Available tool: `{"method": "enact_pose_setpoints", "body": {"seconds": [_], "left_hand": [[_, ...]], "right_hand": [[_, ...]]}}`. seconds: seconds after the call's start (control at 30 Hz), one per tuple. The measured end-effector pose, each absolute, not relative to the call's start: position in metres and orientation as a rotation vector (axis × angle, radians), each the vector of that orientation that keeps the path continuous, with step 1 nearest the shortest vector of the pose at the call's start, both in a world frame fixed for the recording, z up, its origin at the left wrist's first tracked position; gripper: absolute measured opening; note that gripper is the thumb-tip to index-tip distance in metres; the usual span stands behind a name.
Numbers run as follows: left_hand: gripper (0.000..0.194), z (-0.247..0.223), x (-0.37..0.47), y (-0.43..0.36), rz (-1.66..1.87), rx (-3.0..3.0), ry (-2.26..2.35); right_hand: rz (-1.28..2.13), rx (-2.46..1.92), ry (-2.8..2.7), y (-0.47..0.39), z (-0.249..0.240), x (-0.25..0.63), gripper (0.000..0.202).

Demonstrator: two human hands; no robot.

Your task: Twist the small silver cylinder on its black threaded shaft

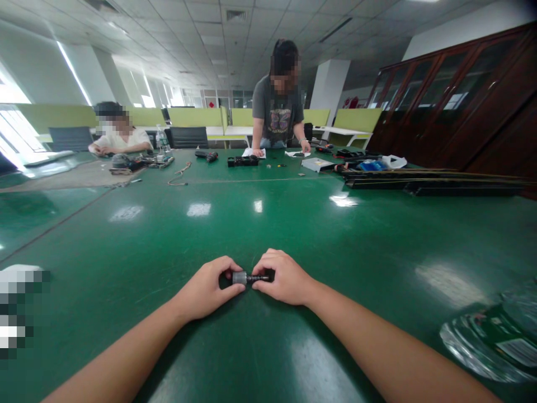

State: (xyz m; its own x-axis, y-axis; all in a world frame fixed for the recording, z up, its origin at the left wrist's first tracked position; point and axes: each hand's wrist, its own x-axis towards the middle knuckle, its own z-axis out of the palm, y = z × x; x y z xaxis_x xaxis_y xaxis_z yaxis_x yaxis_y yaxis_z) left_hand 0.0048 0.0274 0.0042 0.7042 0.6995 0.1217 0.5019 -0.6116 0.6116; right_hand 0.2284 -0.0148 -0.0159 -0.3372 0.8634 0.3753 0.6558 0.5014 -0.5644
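Observation:
A small grey metal cylinder with a thin, dark ridged shaft (239,277) lies crosswise between my hands, just over the green table. My left hand (212,285) is closed around the left end, thumb and fingers at the thick cylinder. On the other side, my right hand (283,277) pinches the shaft end between thumb and fingers. The shaft's far tip is partly covered by the right hand. I cannot make out the part's exact kind.
A clear plastic bottle (495,336) lies at the right front. Black long rails (432,182), a silver box (318,164) and a power drill (206,155) are across the green table (251,229). One person (277,106) stands opposite; another (126,137) sits far left.

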Motion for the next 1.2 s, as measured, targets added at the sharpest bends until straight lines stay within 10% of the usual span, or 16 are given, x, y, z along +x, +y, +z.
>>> {"method": "enact_pose_setpoints", "body": {"seconds": [1.2], "left_hand": [[0.016, 0.007, 0.004, 0.029, 0.48, 2.377, 0.943]], "right_hand": [[0.366, -1.413, -2.048, -0.011, -0.014, 0.241, 0.011]]}}
